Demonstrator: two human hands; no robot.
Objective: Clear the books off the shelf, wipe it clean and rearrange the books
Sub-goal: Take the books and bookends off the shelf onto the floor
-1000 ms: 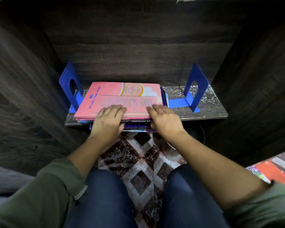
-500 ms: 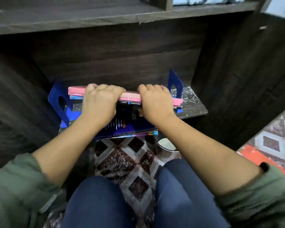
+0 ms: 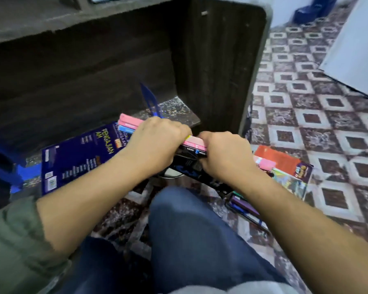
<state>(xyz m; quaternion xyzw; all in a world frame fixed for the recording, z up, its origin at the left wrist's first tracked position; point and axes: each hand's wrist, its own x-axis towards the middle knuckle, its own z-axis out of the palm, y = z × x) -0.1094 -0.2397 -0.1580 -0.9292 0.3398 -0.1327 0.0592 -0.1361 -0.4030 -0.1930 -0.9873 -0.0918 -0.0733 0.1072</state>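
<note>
A stack of books [image 3: 194,146] with pink and dark spines hangs in front of the low speckled shelf [image 3: 179,112]. My left hand [image 3: 157,139] grips the stack from above on its left part. On the stack's right end my right hand [image 3: 225,153] curls round it. A dark blue book [image 3: 77,158] lies flat on the shelf, left of the stack. Two blue bookends stand on the shelf, one [image 3: 150,101] behind my left hand, the other [image 3: 4,166] at the far left.
More books [image 3: 285,168] lie piled on the patterned tile floor [image 3: 306,102] at the right, near my right forearm. The dark wooden side panel [image 3: 221,66] of the unit rises right of the shelf. My knees in blue jeans fill the foreground.
Both hands moved from lying on top of the flat stack to gripping it, then drew it off the shelf toward the right. The dark blue book stayed behind. The view swung right.
</note>
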